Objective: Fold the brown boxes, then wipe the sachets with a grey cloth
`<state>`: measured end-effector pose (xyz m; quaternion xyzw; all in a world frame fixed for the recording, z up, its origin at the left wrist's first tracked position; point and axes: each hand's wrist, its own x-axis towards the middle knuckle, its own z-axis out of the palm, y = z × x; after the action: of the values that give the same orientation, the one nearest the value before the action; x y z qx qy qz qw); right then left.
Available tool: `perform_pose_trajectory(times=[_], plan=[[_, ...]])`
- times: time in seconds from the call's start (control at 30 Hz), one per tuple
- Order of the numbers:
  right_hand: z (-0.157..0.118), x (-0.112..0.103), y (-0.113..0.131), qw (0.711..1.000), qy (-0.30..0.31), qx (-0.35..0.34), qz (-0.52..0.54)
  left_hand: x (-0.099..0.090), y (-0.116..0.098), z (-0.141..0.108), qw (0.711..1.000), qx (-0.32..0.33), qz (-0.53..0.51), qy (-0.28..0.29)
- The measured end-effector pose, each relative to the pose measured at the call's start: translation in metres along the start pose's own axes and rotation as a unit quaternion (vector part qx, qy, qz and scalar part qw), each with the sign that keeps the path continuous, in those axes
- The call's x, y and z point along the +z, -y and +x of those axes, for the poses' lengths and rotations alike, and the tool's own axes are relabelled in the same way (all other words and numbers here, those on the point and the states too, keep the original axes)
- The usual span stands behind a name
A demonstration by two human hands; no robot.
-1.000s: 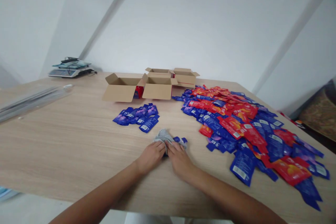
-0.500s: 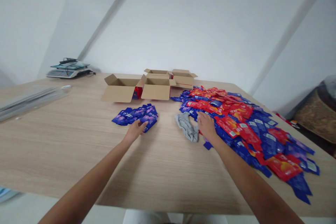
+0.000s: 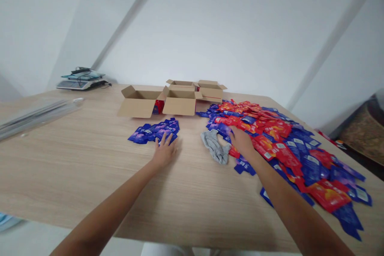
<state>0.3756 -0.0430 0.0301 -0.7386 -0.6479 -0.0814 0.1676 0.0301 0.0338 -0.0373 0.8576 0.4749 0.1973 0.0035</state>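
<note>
My left hand [image 3: 164, 153] is open, its fingers spread at the near edge of a small pile of blue sachets [image 3: 147, 133], touching the nearest ones. My right hand [image 3: 243, 142] is at the left edge of a large heap of red and blue sachets [image 3: 271, 128]. Its fingers are closed on the end of a blue-purple sachet [image 3: 223, 130]; the fingertips are partly hidden. Just left of that hand lies a crumpled grey cloth [image 3: 215, 147]. Below the right wrist, a blue sachet [image 3: 244, 165] rests on the table.
Several open cardboard boxes [image 3: 179, 106] stand behind the small pile, flaps out. At the back left sits a scale [image 3: 81, 84] with things on top. Long plastic-wrapped strips [image 3: 36, 116] lie on the wooden table [image 3: 99, 168] at left. A brown patterned object [image 3: 364, 132] is beyond the right edge.
My left hand has let go of the sachet at the small pile, and its fingers have spread. My right fingers now meet a blue-purple sachet beside the grey cloth. The view has shifted slightly.
</note>
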Motion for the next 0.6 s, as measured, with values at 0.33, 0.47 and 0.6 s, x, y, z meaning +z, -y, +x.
perform_pose_trajectory(times=[0.33, 0.47, 0.6], plan=[[-0.006, 0.040, 0.064, 0.978, 0.086, -0.147, 0.122, 0.009, -0.058, -0.006, 0.762, -0.197, -0.558, 0.262], [-0.015, 0.069, 0.046, 0.987, 0.108, -0.109, 0.052, 0.011, -0.036, -0.018, 0.747, -0.267, -0.563, 0.230], [-0.020, 0.074, 0.053, 0.993, 0.038, -0.048, 0.104, 0.009, -0.036, -0.024, 0.738, -0.295, -0.569, 0.211]])
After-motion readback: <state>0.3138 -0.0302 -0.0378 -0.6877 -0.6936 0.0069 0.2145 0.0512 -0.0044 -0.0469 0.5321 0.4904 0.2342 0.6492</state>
